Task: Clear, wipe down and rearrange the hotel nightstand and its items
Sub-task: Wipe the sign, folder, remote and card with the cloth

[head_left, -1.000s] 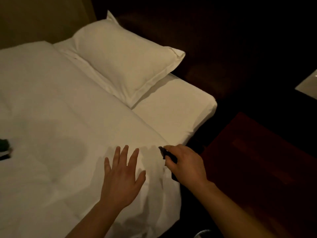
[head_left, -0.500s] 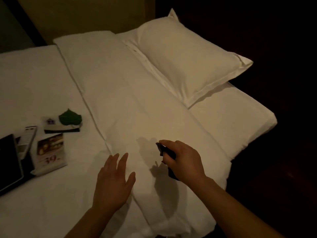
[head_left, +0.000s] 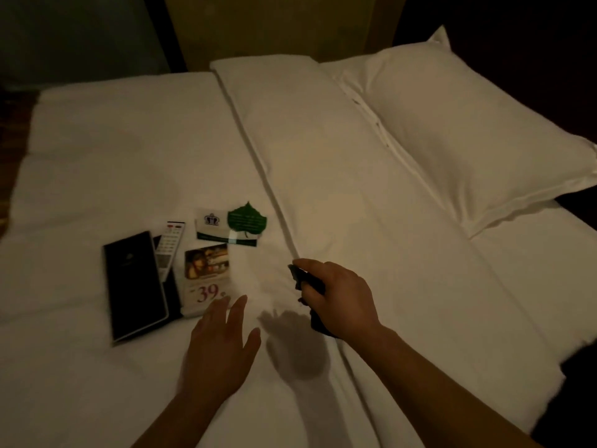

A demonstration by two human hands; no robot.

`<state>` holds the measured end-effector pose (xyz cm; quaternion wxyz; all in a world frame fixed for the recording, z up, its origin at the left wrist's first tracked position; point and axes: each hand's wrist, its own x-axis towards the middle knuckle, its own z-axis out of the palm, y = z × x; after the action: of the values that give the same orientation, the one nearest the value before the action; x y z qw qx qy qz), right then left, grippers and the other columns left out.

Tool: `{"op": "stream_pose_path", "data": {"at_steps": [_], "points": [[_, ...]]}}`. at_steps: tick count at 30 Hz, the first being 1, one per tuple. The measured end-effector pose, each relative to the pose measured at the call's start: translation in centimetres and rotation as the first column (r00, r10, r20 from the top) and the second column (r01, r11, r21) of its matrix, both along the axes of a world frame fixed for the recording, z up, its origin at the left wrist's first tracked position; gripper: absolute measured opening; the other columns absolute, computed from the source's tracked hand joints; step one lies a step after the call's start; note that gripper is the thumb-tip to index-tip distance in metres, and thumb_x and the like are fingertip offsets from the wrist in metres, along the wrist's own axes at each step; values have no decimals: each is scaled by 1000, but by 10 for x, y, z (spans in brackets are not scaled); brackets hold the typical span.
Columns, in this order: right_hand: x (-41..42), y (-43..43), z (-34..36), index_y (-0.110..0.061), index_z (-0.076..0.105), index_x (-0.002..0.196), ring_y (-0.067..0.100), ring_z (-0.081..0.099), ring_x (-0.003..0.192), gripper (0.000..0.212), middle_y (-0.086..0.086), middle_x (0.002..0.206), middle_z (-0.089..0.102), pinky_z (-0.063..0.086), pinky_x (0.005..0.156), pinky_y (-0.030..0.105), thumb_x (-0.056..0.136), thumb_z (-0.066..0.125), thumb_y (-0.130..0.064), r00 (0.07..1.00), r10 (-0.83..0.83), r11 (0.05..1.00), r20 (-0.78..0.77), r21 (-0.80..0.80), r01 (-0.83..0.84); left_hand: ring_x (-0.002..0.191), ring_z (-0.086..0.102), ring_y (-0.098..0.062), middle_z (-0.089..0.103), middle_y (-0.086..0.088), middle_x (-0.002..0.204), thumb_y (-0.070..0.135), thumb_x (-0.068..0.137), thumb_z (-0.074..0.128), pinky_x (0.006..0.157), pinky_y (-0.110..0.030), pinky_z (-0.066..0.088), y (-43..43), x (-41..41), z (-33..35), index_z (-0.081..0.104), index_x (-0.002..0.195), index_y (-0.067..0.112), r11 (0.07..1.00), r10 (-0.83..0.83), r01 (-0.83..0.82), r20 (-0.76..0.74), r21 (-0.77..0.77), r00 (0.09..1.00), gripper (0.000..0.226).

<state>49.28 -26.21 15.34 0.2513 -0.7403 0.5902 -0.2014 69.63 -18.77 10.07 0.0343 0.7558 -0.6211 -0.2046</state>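
Observation:
Several nightstand items lie on the white bed point(head_left: 97, 156): a black folder point(head_left: 134, 284), a white remote control point(head_left: 169, 247) partly over it, a printed card marked "39" point(head_left: 206, 273), a white card with a crown logo point(head_left: 213, 223) and a green leaf-shaped card point(head_left: 247, 219). My left hand point(head_left: 223, 344) hovers open, fingers spread, just below the "39" card. My right hand point(head_left: 336, 297) is to the right of the items, shut on a small dark object point(head_left: 297, 273) whose kind I cannot tell.
A folded white duvet point(head_left: 323, 189) runs up the bed's middle, with a white pillow point(head_left: 468, 130) at the upper right. The bed's right edge drops into dark floor point(head_left: 581, 399). A beige headboard panel point(head_left: 274, 27) stands behind.
The view has swung left from the bed's corner, bringing the items toward the middle. Both hands have travelled left over the duvet toward them; the right hand keeps the dark object.

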Motion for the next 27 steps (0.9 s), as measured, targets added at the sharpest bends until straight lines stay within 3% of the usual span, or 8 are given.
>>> {"op": "stream_pose_path", "data": {"at_steps": [5,10,15,20,22,24,25,27], "points": [[34,-19,-3,-41,57,129,17,64,91,39,-3,101,70,52,74,35,91,55,-33,997,79,997,-3,0,-79,152,16,-26,18,-7,166,55,98,39,121,-44,22,-17,22,-2,18,157,26,999,40,-41,39,22,998,69],[47,-42,-12,-40,57,130,18,64,96,39,-3,109,70,53,78,37,92,55,-34,991,133,991,-12,24,-132,143,33,-33,40,-16,154,46,98,49,113,-45,36,-37,31,-7,40,149,14,987,158,-159,41,16,987,61],[54,-64,-27,-41,54,132,16,63,97,39,-3,111,69,52,80,33,93,54,-36,980,199,977,-10,73,-198,110,59,-35,62,-19,121,41,100,45,93,-48,51,-76,48,-23,56,123,8,894,438,-435,-10,110,899,41],[49,-79,-46,-43,51,134,15,61,102,40,-3,115,67,49,85,30,94,52,-40,974,224,968,13,111,-224,113,60,-35,60,-14,124,48,91,57,95,-45,50,-110,62,-39,45,128,14,794,546,-542,69,276,835,51],[46,-81,-52,-43,49,136,15,60,103,42,-3,117,66,48,87,30,94,52,-41,970,243,960,2,139,-241,111,60,-33,59,-14,123,54,85,63,92,-41,51,-111,70,-45,49,123,12,766,542,-559,148,318,827,59],[46,-84,-57,-43,47,137,15,61,104,43,-4,118,66,49,89,31,93,51,-41,972,236,957,-3,173,-232,106,63,-34,63,-16,120,47,83,71,89,-39,52,-114,74,-49,58,117,11,734,605,-576,40,359,795,52],[49,-87,-59,-43,47,137,15,61,104,44,-5,118,66,49,90,31,93,51,-41,974,228,956,5,189,-225,101,64,-35,66,-18,118,36,85,73,84,-39,53,-113,72,-47,62,114,9,722,662,-595,-103,354,742,42],[56,-89,-58,-44,46,137,12,62,101,44,-6,117,67,49,88,28,94,52,-40,980,192,957,46,210,-198,84,63,-30,69,-21,110,15,90,68,67,-35,50,-110,67,-38,63,103,10,665,738,-684,-407,301,538,15]]}}
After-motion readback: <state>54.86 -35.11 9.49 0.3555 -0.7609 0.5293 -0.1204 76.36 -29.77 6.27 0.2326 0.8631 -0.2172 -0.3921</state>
